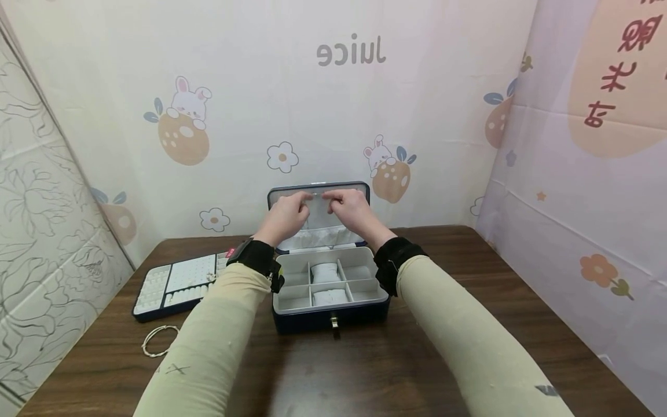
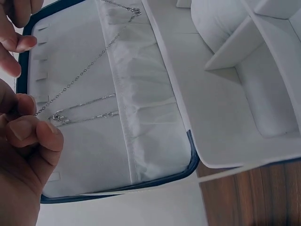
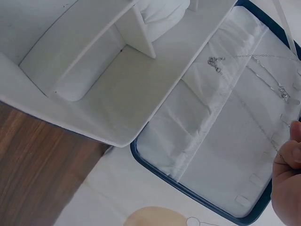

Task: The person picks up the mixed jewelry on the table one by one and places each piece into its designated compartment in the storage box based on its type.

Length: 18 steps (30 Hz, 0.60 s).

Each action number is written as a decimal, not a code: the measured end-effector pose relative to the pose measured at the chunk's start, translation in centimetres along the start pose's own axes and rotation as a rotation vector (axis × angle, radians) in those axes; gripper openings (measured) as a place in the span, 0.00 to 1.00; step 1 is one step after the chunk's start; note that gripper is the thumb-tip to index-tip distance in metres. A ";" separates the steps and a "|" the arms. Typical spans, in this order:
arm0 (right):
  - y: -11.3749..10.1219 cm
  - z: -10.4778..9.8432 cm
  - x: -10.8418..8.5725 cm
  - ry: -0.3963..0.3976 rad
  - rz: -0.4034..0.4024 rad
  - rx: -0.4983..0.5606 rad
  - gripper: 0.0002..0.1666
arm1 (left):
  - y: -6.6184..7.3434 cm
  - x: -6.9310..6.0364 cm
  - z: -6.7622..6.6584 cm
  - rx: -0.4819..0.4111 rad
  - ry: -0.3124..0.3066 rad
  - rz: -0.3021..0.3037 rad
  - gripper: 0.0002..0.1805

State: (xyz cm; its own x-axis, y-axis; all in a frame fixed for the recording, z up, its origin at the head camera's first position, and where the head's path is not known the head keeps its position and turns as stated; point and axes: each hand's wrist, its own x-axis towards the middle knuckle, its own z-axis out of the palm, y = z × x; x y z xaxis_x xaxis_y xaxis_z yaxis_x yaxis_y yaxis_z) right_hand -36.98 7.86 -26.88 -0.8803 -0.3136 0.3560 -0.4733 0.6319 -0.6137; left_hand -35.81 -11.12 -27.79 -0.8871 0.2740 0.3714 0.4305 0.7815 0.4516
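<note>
An open navy jewelry box (image 1: 307, 324) stands on the table, its raised lid (image 2: 89, 162) lined in pale fabric with a gathered pocket (image 2: 146, 127) and small tabs. In front of the lid, my left hand (image 1: 285, 217) pinches one part of a thin silver chain necklace (image 2: 77, 79) between thumb and fingers. My right hand (image 1: 354, 209) pinches another stretch of that chain, as the right wrist view shows. The necklace sags between both hands, with a clasp cluster by the pocket. Another silver necklace (image 2: 89, 103) hangs against the lid lining, its lower part tucked into the pocket.
White dividers split the box into compartments, with white cushions (image 1: 325, 273) in the middle ones. Left of it lies a navy-edged tray (image 1: 151, 310) holding small jewelry. A pale ring-shaped bangle (image 1: 151, 336) rests on the wooden table (image 1: 333, 376). A printed curtain hangs behind.
</note>
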 end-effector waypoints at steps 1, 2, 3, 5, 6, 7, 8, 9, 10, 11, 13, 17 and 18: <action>0.0 0.0 0.1 -0.001 0.003 -0.005 0.22 | 0.0 0.1 0.0 -0.001 0.001 -0.006 0.22; 0.1 0.1 0.2 -0.002 0.006 -0.007 0.22 | 0.1 0.2 0.1 -0.003 0.000 -0.013 0.22; 0.1 0.1 0.3 -0.004 0.015 0.000 0.23 | 0.1 0.3 0.1 -0.006 -0.002 -0.020 0.23; 0.2 0.2 0.6 -0.010 0.044 0.033 0.24 | 0.1 0.5 0.1 -0.017 -0.004 -0.031 0.23; 0.2 0.3 0.7 -0.014 0.064 0.058 0.24 | 0.1 0.6 0.1 -0.022 -0.006 -0.036 0.23; 0.3 0.4 0.8 -0.018 0.088 0.086 0.24 | 0.1 0.7 0.1 -0.030 -0.009 -0.041 0.23; 0.3 0.4 0.9 -0.023 0.113 0.116 0.25 | 0.1 0.8 0.2 -0.035 -0.015 -0.046 0.23; 0.4 0.5 1.0 -0.028 0.140 0.153 0.25 | 0.1 0.9 0.2 -0.042 -0.018 -0.052 0.24; 0.4 0.5 1.1 -0.032 0.164 0.188 0.26 | 0.1 1.0 0.2 -0.049 -0.022 -0.059 0.24; 0.5 0.6 1.2 -0.035 0.189 0.218 0.26 | 0.0 1.1 0.2 -0.059 -0.027 -0.068 0.24; 0.5 0.6 1.3 -0.041 0.219 0.260 0.26 | -0.1 1.1 0.3 -0.077 -0.036 -0.089 0.24; 0.7 0.5 1.5 -0.034 0.224 0.247 0.24 | -0.4 1.2 0.4 -0.073 -0.041 -0.112 0.25; 0.8 0.4 1.5 -0.023 0.220 0.240 0.23 | -0.5 1.1 0.4 -0.061 -0.034 -0.108 0.25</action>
State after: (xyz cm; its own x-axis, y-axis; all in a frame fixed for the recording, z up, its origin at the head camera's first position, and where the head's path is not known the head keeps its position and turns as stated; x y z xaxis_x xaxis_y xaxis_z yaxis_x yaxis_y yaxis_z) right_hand -38.69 7.57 -27.12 -0.9616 -0.2056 0.1816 -0.2630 0.5026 -0.8236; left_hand -37.10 -11.00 -27.89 -0.9334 0.2099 0.2909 0.3408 0.7723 0.5361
